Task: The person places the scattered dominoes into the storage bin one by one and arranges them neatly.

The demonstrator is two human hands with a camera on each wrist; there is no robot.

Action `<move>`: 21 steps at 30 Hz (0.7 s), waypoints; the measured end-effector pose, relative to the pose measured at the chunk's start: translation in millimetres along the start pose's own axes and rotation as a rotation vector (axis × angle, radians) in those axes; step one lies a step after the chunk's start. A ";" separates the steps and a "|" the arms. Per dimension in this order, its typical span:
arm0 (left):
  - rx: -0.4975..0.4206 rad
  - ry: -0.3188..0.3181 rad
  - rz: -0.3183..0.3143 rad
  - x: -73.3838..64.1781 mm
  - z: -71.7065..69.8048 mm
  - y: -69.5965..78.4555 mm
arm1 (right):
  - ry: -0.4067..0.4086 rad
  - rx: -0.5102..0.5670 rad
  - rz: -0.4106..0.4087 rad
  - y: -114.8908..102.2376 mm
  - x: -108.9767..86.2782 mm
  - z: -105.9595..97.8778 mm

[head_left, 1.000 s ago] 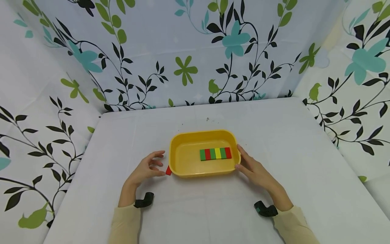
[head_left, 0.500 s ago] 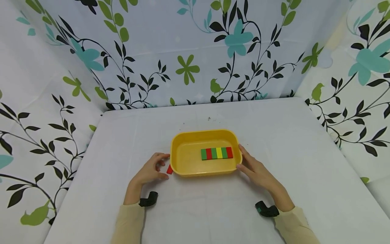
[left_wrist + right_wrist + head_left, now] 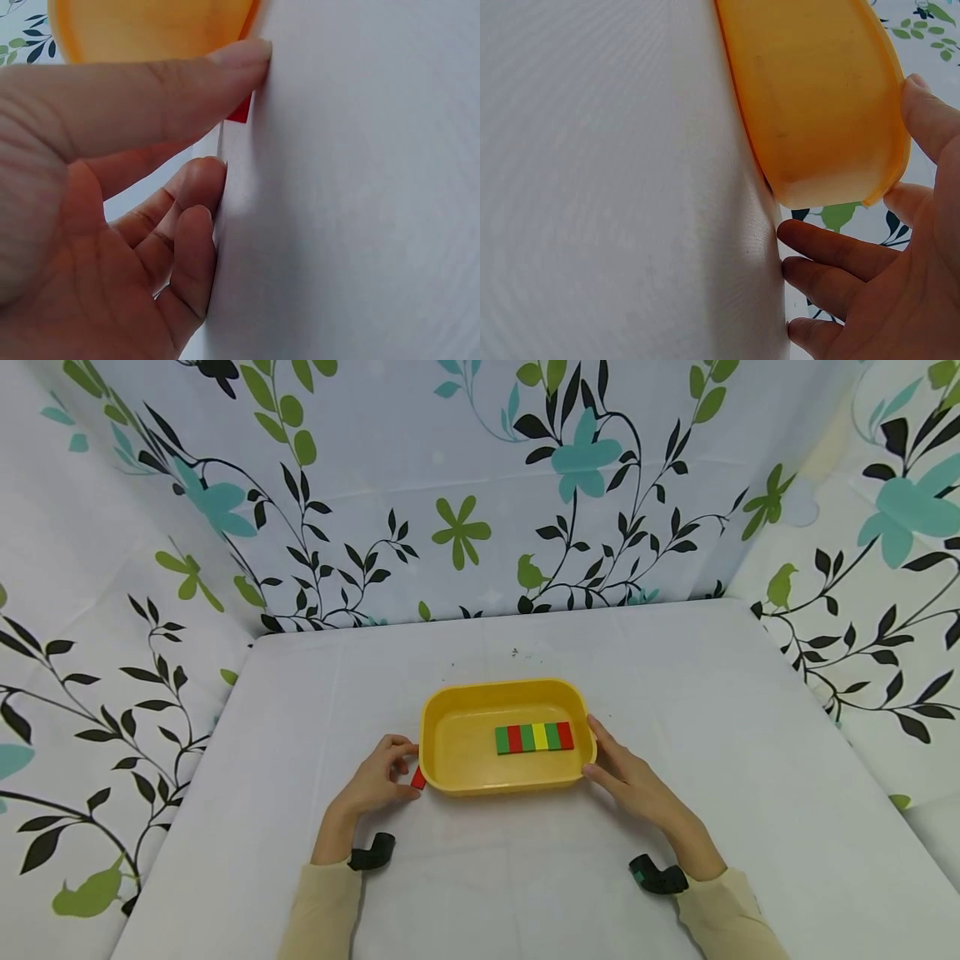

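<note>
In the head view a yellow tray [image 3: 457,739] lies mid-table. On its floor, toward the right, is a row of green, red and yellow tiles [image 3: 534,737], edge to edge. A loose red tile [image 3: 418,778] rests on the tablecloth by the tray's left front corner. My left hand [image 3: 378,777] is at this tile, thumb in front and index finger behind; the left wrist view has the thumb covering part of the red tile [image 3: 239,109]. My right hand [image 3: 626,777] touches the tray's right end with thumb and index finger, the other fingers extended on the cloth.
A white cloth covers the table [image 3: 495,877]. Behind and at both sides hang white curtains [image 3: 360,468] with printed leaves and birds. Black wrist mounts [image 3: 372,852] sit on both forearms. Small dark specks mark the cloth behind the tray.
My left hand has moved right to the loose red tile, its thumb and index finger closing in on it. The right hand and the tray keep their places.
</note>
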State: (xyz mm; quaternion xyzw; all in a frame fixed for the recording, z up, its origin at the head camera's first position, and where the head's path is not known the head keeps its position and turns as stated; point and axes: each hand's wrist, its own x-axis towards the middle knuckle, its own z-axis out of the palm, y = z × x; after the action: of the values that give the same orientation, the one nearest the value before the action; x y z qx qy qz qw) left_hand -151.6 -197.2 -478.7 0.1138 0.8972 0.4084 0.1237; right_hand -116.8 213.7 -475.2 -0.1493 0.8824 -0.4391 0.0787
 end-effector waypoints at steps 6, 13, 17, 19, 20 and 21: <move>0.017 0.002 0.036 0.6 0.6 -0.6 | 0.001 0.002 0.006 -0.1 0.4 -0.3; 0.019 0.005 0.026 0.1 1.2 -0.3 | -0.003 0.001 0.004 0.0 0.1 0.1; 0.014 0.011 0.028 -0.5 1.7 -0.6 | -0.005 0.005 0.005 -0.1 -0.2 0.2; 0.008 0.018 0.027 -1.1 1.6 -0.5 | -0.003 0.006 0.007 0.0 -0.2 0.4; 0.001 0.022 0.026 -1.4 1.5 -0.5 | -0.003 0.008 0.007 0.0 -0.1 0.5; -0.004 0.027 0.022 -1.5 1.3 -0.5 | -0.002 0.008 0.008 0.2 0.0 0.7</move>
State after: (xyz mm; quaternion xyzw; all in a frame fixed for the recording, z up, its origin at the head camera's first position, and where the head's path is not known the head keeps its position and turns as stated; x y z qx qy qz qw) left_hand -149.8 -197.0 -479.7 0.1181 0.8965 0.4133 0.1074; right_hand -116.7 213.3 -475.8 -0.1461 0.8811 -0.4423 0.0820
